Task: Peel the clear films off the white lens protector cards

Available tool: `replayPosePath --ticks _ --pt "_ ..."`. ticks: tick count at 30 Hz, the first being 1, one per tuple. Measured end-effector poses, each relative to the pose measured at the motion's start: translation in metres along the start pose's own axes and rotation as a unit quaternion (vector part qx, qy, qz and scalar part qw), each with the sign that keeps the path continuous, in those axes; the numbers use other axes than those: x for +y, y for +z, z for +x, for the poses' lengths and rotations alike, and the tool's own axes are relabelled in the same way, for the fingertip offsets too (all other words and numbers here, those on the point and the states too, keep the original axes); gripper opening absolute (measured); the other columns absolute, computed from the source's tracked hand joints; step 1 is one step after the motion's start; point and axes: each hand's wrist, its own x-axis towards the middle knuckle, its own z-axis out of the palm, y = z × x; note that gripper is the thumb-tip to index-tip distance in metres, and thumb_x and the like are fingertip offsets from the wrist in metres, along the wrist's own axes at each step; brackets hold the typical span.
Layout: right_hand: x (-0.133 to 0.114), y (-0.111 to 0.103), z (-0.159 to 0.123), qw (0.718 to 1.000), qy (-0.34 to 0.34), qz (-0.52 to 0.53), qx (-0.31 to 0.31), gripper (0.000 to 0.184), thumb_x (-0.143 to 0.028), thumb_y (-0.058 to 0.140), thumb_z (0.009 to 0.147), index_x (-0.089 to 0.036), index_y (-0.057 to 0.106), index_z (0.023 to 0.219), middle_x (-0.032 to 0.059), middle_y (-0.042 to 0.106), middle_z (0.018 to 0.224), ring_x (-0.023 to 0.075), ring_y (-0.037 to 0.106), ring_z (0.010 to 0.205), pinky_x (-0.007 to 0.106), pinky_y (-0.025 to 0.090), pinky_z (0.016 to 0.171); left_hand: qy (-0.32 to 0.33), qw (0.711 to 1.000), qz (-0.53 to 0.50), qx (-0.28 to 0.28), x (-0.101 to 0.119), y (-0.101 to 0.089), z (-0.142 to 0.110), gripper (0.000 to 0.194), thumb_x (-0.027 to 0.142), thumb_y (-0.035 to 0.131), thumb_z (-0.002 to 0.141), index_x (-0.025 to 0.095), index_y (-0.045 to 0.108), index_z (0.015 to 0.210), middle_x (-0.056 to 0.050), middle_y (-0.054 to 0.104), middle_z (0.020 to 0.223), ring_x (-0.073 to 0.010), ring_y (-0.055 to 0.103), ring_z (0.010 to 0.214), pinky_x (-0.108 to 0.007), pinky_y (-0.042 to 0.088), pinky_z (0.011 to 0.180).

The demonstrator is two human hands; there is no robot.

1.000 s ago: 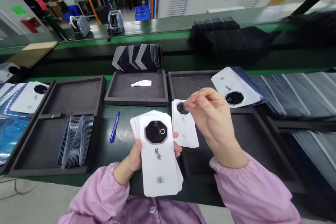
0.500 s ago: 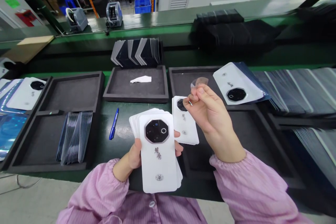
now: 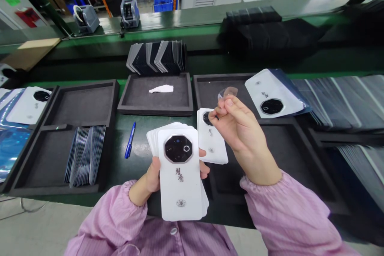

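My left hand [image 3: 154, 174] is closed around a fanned stack of white phone back covers [image 3: 180, 188], thumb on one edge and fingertips round the other. The top cover bears a black octagonal camera area, dark characters and a round emblem. Raised to the right, my right hand [image 3: 240, 124] pinches a small clear piece of film [image 3: 227, 92] between thumb and fingers. Partly behind that hand, a second pile of white back covers [image 3: 212, 144] lies by the dark tray.
A blue pen [image 3: 130, 140] lies left of my hands. A dark foam tray [image 3: 156, 110] holds a white scrap [image 3: 161, 89]. Thin panels [image 3: 85, 156] stand in the left tray. Another white cover [image 3: 264, 92] rests at right, and tape dispensers [image 3: 130, 13] stand behind.
The view has shifted very slightly. Both hands keep nearly the same pose, with the stack and the clear film still held.
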Motion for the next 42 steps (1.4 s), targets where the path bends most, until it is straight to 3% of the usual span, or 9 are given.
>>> replayPosePath --ticks 5,10,13,18,21,27,33,38,42 --pt "0.0 0.002 0.0 1.0 0.017 0.026 -0.002 0.029 -0.019 0.091 0.065 -0.019 0.066 0.077 -0.0072 0.058 0.069 0.0032 0.051 0.059 0.017 0.053 0.065 0.006 1.0 0.001 -0.004 -0.002 -0.002 -0.001 0.09 0.082 0.06 0.073 0.011 0.066 0.129 -0.016 0.073 0.107 -0.0261 0.066 0.096 -0.037 0.051 0.088" --pt "-0.005 0.007 -0.009 0.997 0.042 0.049 -0.044 0.025 -0.018 0.089 0.07 -0.02 0.065 0.078 -0.0082 0.058 0.068 0.0032 0.052 0.059 0.019 0.055 0.071 0.021 1.0 -0.007 0.0 0.003 0.003 0.002 0.092 0.083 0.059 0.073 0.009 0.067 0.127 -0.016 0.074 0.104 -0.0272 0.068 0.094 -0.037 0.052 0.087" --pt "-0.014 0.013 -0.023 0.99 0.064 0.065 -0.106 0.023 -0.02 0.087 0.074 -0.022 0.064 0.077 -0.0083 0.057 0.067 0.0053 0.054 0.061 0.024 0.059 0.076 0.022 1.0 -0.003 -0.004 0.011 0.015 0.011 0.09 0.082 0.057 0.076 0.01 0.067 0.128 -0.016 0.074 0.106 -0.0283 0.069 0.094 -0.038 0.053 0.085" --pt "-0.037 0.021 -0.05 0.969 0.044 0.117 -0.215 0.02 -0.023 0.083 0.079 -0.026 0.064 0.08 -0.0079 0.056 0.067 0.0077 0.055 0.059 0.019 0.055 0.053 0.044 0.994 0.076 -0.072 0.024 0.044 0.034 0.073 0.079 0.049 0.083 0.02 0.07 0.121 -0.012 0.074 0.107 -0.029 0.069 0.095 -0.044 0.055 0.085" --pt "-0.05 0.019 -0.06 0.959 0.001 0.13 -0.251 0.014 -0.027 0.077 0.086 -0.029 0.064 0.081 -0.007 0.05 0.065 0.0107 0.058 0.061 0.02 0.053 0.049 0.078 0.991 0.075 -0.081 0.025 0.062 0.044 0.064 0.074 0.048 0.086 0.026 0.07 0.123 -0.01 0.073 0.109 -0.0263 0.069 0.088 -0.042 0.057 0.079" --pt "-0.06 0.015 -0.067 0.952 -0.031 0.13 -0.275 0.014 -0.029 0.078 0.085 -0.031 0.064 0.084 -0.0061 0.045 0.063 0.0137 0.061 0.067 0.025 0.058 0.054 0.12 0.99 0.048 -0.054 0.023 0.074 0.048 0.05 0.059 0.057 0.087 0.031 0.066 0.127 -0.006 0.071 0.121 -0.0249 0.07 0.091 -0.038 0.058 0.081" --pt "-0.056 0.019 -0.066 0.952 -0.017 0.129 -0.278 0.014 -0.028 0.077 0.086 -0.03 0.063 0.082 -0.0064 0.043 0.062 0.0114 0.054 0.059 0.023 0.056 0.052 0.092 0.994 0.027 -0.045 0.026 0.075 0.037 0.062 0.056 0.054 0.088 0.034 0.048 0.146 -0.007 0.068 0.127 -0.0283 0.07 0.1 -0.042 0.057 0.087" --pt "-0.057 0.021 -0.069 0.955 -0.024 0.13 -0.264 0.016 -0.028 0.078 0.084 -0.03 0.062 0.081 -0.0075 0.038 0.06 0.0095 0.039 0.049 0.022 0.054 0.052 0.074 0.996 0.001 -0.047 0.024 0.089 0.029 0.055 0.053 0.054 0.091 0.034 0.053 0.143 -0.005 0.071 0.124 -0.0258 0.071 0.1 -0.038 0.058 0.087" --pt "-0.059 0.022 -0.072 0.962 -0.031 0.122 -0.243 0.022 -0.025 0.082 0.078 -0.03 0.06 0.079 -0.0087 0.036 0.059 0.0082 0.03 0.045 0.023 0.054 0.057 0.049 0.998 0.013 -0.04 0.024 0.092 0.022 0.05 0.059 0.051 0.091 0.028 0.068 0.126 -0.005 0.072 0.121 -0.024 0.071 0.096 -0.036 0.058 0.087"
